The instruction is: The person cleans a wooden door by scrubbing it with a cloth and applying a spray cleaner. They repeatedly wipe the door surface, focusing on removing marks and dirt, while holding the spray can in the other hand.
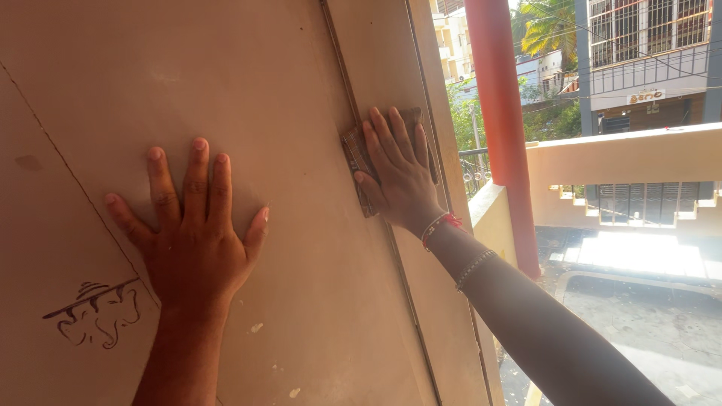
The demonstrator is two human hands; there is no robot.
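Brown, worn sanding block (353, 154) pressed flat against the beige door panel (301, 90), lying along the vertical seam (342, 68) between two panel sections. Mostly hidden under the right hand (398, 177); only the left edge and a sliver of the top corner showing, so full shape and grit hard to make out. Right hand's grip closed on the block, fingers (385, 139) laid flat over its face and pointing up, thumb side at the block's lower left edge. At the right wrist a red thread band (444, 222), a thin beaded bracelet (474, 267) further down the forearm; forearm cut off at the bottom edge.

Left hand (192, 237) well apart to the left, grip open, palm flat on the panel, fingers spread and holding nothing. Just left of that wrist, a small dark line drawing (94, 312) on the surface, its detail faint. A thin diagonal crack line (60, 150) above it. Pale paint chips (257, 328) lower down.

Right of the door, a red pillar (500, 113), a cream balcony wall (624, 154), buildings and palm fronds (553, 26) beyond, washed out by sun glare.
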